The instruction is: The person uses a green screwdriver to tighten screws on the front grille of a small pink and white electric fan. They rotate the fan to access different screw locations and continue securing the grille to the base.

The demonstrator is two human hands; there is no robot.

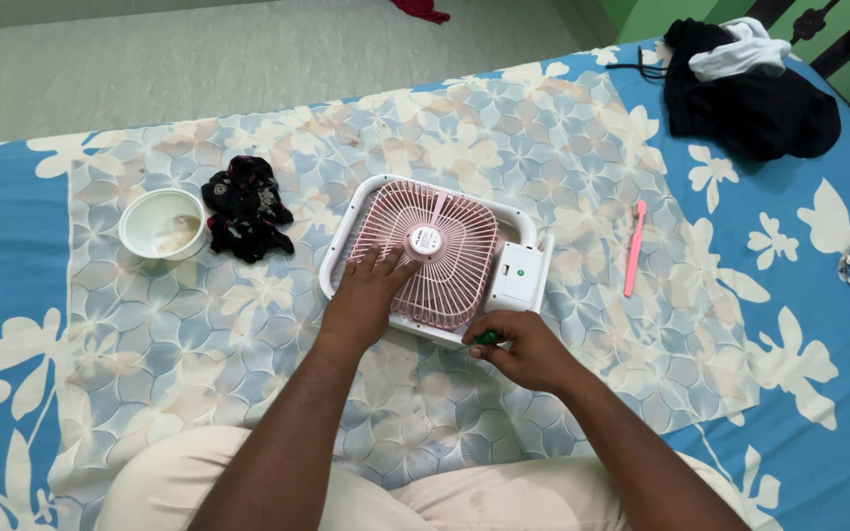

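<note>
A pink fan (435, 258) lies flat on the bed (12, 236) (grille up). The left hand (364, 295) rests spread on its grille; the right hand (525, 346) pinches a green tool (485, 337) at its near edge.

Setting: a home, most likely a bedroom. Work surface is a bed covered by a blue bedsheet with white flower print (799, 324), with a paler petal-patterned cotton cloth (248, 324) spread over its middle. Beyond the far edge of the bed, plain pale floor (199, 59). At the bed's far right corner lies a heap of black and white clothing (745, 88), next to a dark wooden bedframe rail (843, 34) and green wall (661, 15).
</note>
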